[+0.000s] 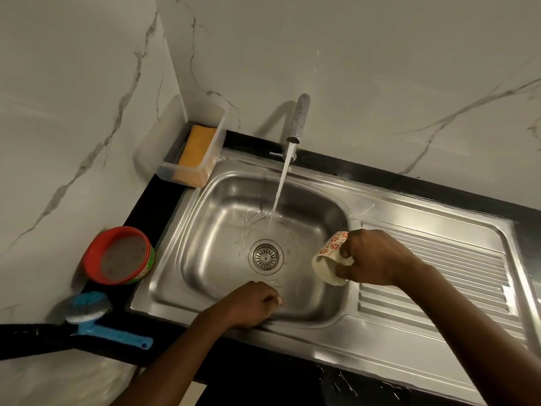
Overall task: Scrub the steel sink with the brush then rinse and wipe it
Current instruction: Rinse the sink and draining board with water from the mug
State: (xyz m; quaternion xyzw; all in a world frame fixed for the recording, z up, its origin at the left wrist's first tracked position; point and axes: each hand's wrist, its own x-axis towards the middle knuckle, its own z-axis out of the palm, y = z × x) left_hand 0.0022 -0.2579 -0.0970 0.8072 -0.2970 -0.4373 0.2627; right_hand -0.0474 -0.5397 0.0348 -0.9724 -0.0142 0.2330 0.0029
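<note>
The steel sink (pixel 222 206) has water running from the tap (pixel 299 118) onto its floor above the round drain (pixel 265 256). My right hand (pixel 371 259) grips a white cup with red flowers (pixel 329 259), tipped on its side over the basin's right edge with its mouth facing down-left. My left hand (pixel 253 303) rests on the sink's front rim with fingers curled, holding nothing that I can see. A blue scrub brush (pixel 96 317) lies on the black counter at the lower left, away from both hands.
A red tub of grey paste (pixel 120 256) stands on the counter left of the basin. A clear plastic box with an orange sponge (pixel 196 150) sits in the back corner. The ribbed drainboard (pixel 439 273) extends right of the basin. Marble walls close off the back and left.
</note>
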